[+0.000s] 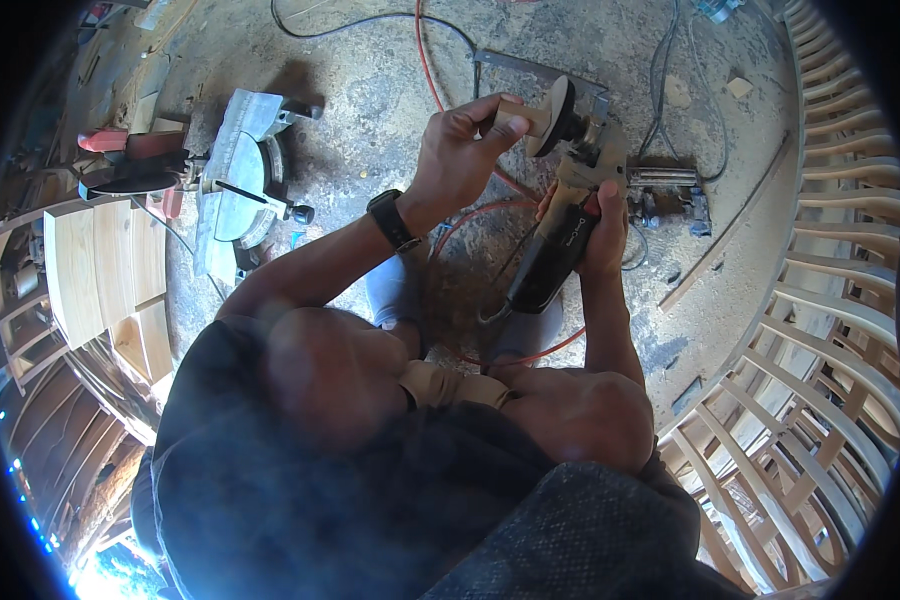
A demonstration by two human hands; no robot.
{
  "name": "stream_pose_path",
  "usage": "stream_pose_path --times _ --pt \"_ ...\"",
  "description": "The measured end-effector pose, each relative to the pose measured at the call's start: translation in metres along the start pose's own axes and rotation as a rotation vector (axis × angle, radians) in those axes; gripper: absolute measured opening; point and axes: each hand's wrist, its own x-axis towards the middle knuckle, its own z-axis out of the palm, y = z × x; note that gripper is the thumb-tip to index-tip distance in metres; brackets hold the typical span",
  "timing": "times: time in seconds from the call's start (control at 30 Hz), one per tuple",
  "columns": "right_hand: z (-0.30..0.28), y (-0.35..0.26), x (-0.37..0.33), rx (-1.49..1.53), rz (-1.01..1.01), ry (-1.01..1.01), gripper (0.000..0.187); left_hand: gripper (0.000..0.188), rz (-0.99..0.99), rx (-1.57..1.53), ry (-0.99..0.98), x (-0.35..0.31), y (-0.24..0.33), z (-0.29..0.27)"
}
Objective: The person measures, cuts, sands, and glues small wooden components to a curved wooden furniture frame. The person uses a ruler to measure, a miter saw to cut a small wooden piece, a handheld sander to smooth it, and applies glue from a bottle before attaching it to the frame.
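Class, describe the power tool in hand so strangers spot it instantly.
Against the grey floor, right of centre, find the person's right hand. It grips the power tool, black and tan. Unlike the saw at left, it is hand-held, with a round disc.

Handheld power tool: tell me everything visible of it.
The handheld power tool has a black rear body, tan front housing and metallic head with a round disc, pale-faced, dark-backed. It slants above the floor, disc end toward the picture's top. The right grip wraps its body; the left grip holds a tan piece at the disc's pale face. Spinning or not is unclear.
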Motion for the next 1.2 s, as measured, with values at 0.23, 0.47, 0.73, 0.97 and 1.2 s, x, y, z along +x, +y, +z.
stream_pose_path --times 0.23,0.47,0.73,0.97,1.2 --pt "-0.002 0.0 0.0 0.034 -0.007 -0.032 0.073 0.035 0.005 -0.248 0.059 0.005 -0.004 0.003" --pt "0.004 -0.002 -0.001 0.004 -0.015 -0.03 0.072 0.034 -0.005 -0.128 0.027 0.002 0.004 0.001" --pt "-0.003 0.001 -0.001 0.001 -0.026 -0.025 0.07 0.031 -0.029 -0.102 -0.012 0.001 0.006 -0.001" --pt "-0.011 0.001 0.003 0.078 -0.02 -0.021 0.071 0.02 0.013 -0.6 0.048 0.023 -0.007 -0.016" --pt "-0.015 -0.002 0.003 0.089 0.003 0.103 0.075 0.03 -0.173 -0.769 0.133 0.026 -0.012 -0.038"
